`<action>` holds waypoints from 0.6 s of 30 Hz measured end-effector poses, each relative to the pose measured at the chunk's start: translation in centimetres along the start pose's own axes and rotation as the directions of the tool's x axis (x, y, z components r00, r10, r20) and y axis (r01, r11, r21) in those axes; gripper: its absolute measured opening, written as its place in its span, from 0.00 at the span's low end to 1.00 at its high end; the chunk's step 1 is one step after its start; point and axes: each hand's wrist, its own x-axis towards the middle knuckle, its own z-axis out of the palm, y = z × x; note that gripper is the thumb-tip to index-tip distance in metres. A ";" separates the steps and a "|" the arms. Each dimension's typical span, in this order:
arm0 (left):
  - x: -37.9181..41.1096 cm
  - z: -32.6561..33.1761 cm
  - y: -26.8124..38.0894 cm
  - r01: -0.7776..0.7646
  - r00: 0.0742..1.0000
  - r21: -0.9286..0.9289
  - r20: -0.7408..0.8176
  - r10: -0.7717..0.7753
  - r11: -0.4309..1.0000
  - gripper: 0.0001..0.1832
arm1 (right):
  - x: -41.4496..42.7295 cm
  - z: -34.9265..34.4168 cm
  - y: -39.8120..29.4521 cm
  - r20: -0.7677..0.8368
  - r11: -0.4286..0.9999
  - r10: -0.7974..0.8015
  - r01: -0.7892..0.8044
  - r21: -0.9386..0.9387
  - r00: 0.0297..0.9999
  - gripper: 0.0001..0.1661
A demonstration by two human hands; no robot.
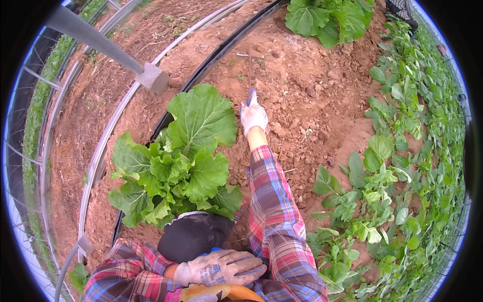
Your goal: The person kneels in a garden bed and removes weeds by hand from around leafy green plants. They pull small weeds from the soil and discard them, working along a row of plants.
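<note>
My right hand (pixel 253 115), in a white glove, reaches forward over the soil with its fingers closed around the near end of a thin, rusty-brown hand tool (pixel 249 71), seemingly a small hoe. Its narrow crosswise blade (pixel 250 55) lies at the far end, on or just above the soil. My left hand (pixel 226 268), also in a white glove bearing print, rests flat near my dark-clad knee (pixel 196 234), its fingers together and nothing seen in it. A large leafy green plant (pixel 173 170) grows just ahead of that knee, left of my right arm.
A black hose or strip (pixel 222 53) curves behind the plant, with a pale metal rail (pixel 109 128) farther left. A grey post (pixel 102 43) slants down to a block at the upper left. Another leafy plant (pixel 332 19) stands ahead; dense low greens (pixel 400 151) line the right.
</note>
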 end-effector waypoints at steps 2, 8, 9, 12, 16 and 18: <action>0.0 -0.5 -0.2 0.063 0.998 -0.047 0.013 -0.063 0.997 0.28 | 1.5 0.6 -1.0 -0.016 1.000 -0.015 0.015 0.010 1.000 0.37; 0.1 -2.8 -1.1 0.188 0.981 -0.075 0.058 -0.184 0.979 0.28 | 5.2 1.7 -3.1 0.007 0.999 -0.019 0.019 0.033 1.000 0.37; 0.3 -3.2 -1.2 0.211 0.976 -0.077 0.067 -0.206 0.975 0.28 | 5.5 2.0 -3.6 0.019 0.998 -0.042 0.041 0.037 0.999 0.37; 0.2 -2.7 -1.9 0.196 0.979 0.023 0.045 -0.197 0.980 0.28 | 5.3 3.6 -4.9 0.116 1.000 -0.019 0.016 0.023 0.993 0.39; 0.1 -2.4 -1.7 0.205 0.979 0.012 0.000 -0.205 0.979 0.28 | 3.1 4.1 -4.1 0.175 0.999 -0.038 0.035 0.020 0.984 0.40; -0.1 -2.1 -1.6 0.160 0.987 0.029 -0.031 -0.159 0.987 0.26 | 1.2 4.1 -3.7 0.228 0.998 -0.050 0.057 -0.025 0.972 0.41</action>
